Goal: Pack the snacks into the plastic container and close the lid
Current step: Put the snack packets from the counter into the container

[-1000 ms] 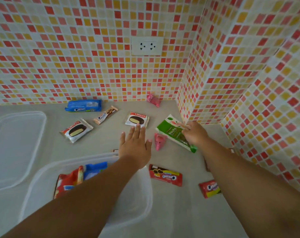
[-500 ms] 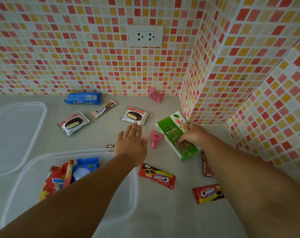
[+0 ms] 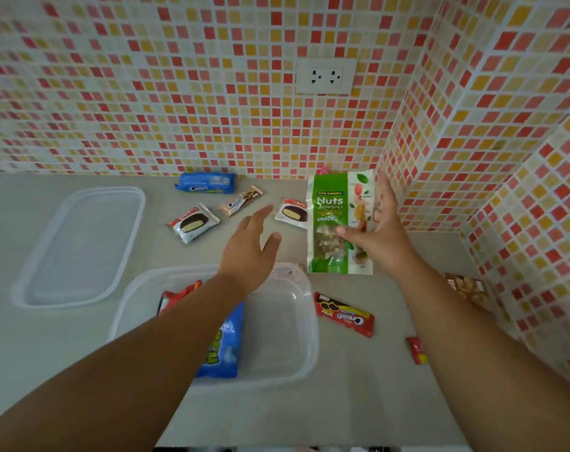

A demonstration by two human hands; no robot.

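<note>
At the far left of the grey counter (image 3: 358, 402) we see the clear plastic lid (image 3: 78, 246) lying flat and apart from the container. Next comes the clear plastic container (image 3: 296, 337), open-topped, with a red snack packet (image 3: 179, 293) and a blue snack bag (image 3: 225, 350) already inside; our left forearm crosses over it. Behind it, near the mosaic tile wall (image 3: 146, 93), lie a blue Oreo pack (image 3: 207, 183), a white chocolate pie packet (image 3: 192, 223) and a slim brown Oreo bar (image 3: 243, 201).

Our left hand (image 3: 247, 249) hovers over the container's far edge, fingers spread and loose, gripping nothing. Just past its fingertips a second pie packet (image 3: 292, 212) rests on the counter, partly hidden by the green Nuts bag (image 3: 334, 223). That bag is lifted clear of the counter and upright, above the container's far right corner; our right hand (image 3: 378, 236) pinches it, thumb across the front, fingers behind.

Right of the container a red Oreo packet (image 3: 344, 313) lies on the counter. Further right, a small red packet (image 3: 415, 350) peeks from under our right forearm, and a brown packet (image 3: 466, 288) sits against the side wall. A white socket (image 3: 326, 76) is on the back wall.
</note>
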